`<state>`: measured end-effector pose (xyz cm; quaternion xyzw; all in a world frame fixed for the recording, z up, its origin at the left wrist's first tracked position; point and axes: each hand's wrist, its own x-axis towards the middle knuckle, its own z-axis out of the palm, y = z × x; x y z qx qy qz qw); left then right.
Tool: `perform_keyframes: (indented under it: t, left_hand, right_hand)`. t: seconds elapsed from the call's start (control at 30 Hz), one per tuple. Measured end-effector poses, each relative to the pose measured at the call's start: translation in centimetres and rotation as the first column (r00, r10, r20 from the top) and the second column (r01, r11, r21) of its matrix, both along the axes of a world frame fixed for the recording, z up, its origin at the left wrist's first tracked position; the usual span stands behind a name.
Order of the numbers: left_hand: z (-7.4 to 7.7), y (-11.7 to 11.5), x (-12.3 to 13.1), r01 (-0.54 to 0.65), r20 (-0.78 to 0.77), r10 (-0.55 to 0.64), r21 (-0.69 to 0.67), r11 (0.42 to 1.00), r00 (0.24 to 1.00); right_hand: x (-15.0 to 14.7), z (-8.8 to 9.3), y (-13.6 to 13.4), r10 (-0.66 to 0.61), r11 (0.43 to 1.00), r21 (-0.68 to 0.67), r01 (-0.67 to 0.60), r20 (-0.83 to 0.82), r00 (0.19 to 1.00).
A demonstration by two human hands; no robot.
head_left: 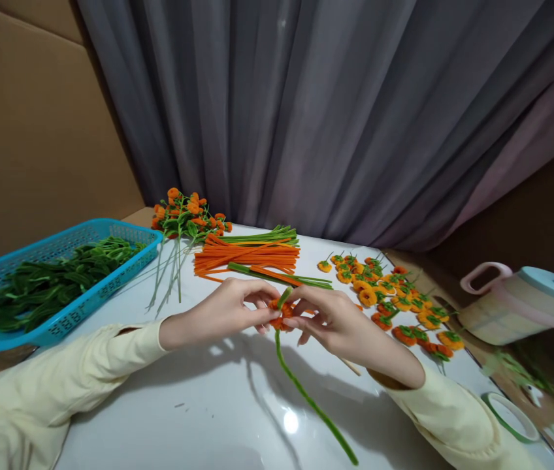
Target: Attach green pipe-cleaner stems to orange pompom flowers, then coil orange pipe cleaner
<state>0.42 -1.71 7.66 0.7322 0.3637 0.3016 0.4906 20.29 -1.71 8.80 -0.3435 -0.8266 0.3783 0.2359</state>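
Note:
Between my two hands is an orange pipe-cleaner flower (284, 318), held above the white table. From it a long green pipe cleaner (301, 387) hangs down to the right, and a short green end sticks up at the top. The fingertips of my left hand (238, 305) pinch the flower's left side. My right hand (333, 320) grips it from the right, with thumb and forefinger closed on it. Just beyond my hands lie a pile of orange pipe cleaners (247, 256) and some green pipe cleaners (277, 234).
At left stands a blue basket (105, 277) of green leaves (61, 277). Finished-looking orange flowers on stems (189, 212) lie at the back. Several orange and yellow flower heads (368, 297) cover the right side. A lidded tumbler (517, 307) and a tape roll (509, 418) are far right.

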Motion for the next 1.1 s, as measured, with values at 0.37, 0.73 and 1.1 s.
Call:
perform_keyframes:
  t: [0.37,0.73,1.1]
  left_hand:
    - [0.1,0.9,-0.3,0.102,0.028,-0.098,-0.243,0.965,0.995]
    - [0.0,0.5,0.1,0.027,0.132,0.019,-0.343,0.939,0.991]
    - [-2.7,1.4,0.6,0.302,0.389,-0.058,-0.605,0.736,0.919]
  right_hand:
    - [0.2,-0.6,-0.2,0.015,0.865,0.5,-0.043,0.059,0.998]
    - [0.6,-1.1,0.0,-0.099,0.746,0.666,-0.013,0.131,0.986]
    - [0.3,-1.0,-0.5,-0.033,0.674,0.722,-0.155,0.238,0.971]
